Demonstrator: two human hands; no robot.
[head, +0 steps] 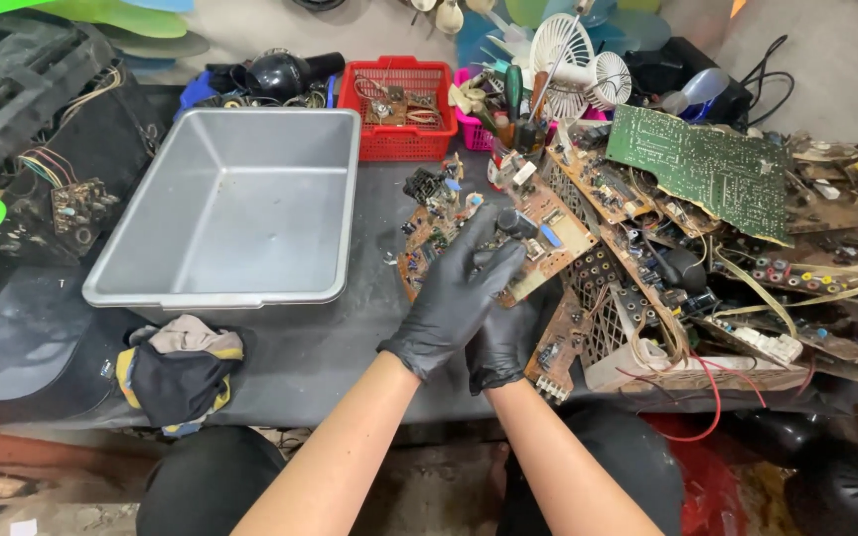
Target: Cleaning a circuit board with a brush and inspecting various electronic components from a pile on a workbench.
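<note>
Fingers [484, 238] of the left hand [454, 298], in a black glove, curl down over the top of a brown circuit board [548, 233] and press on a dark part standing on it; they are bent and close together, clamped on the board. The right hand [501, 342], also gloved, sits under and behind the left, and its fingers wrap the lower edge of the same board, though how tightly they close I cannot tell, since the left hand covers most of them.

The board is held just above the middle of the tabletop [330, 347], toward its near edge, beside a heap of other boards [667, 258] that fills the right side. It looks stiff, thin and light, with brittle corners and small soldered parts that could snap or prick, so the bare edges seem the safest hold.

A grey plastic tub [235, 208] stands to the left of the hands. A red basket [399, 109] sits beyond it near the far edge, and a bundled rag [181, 367] lies at the near edge, left.
</note>
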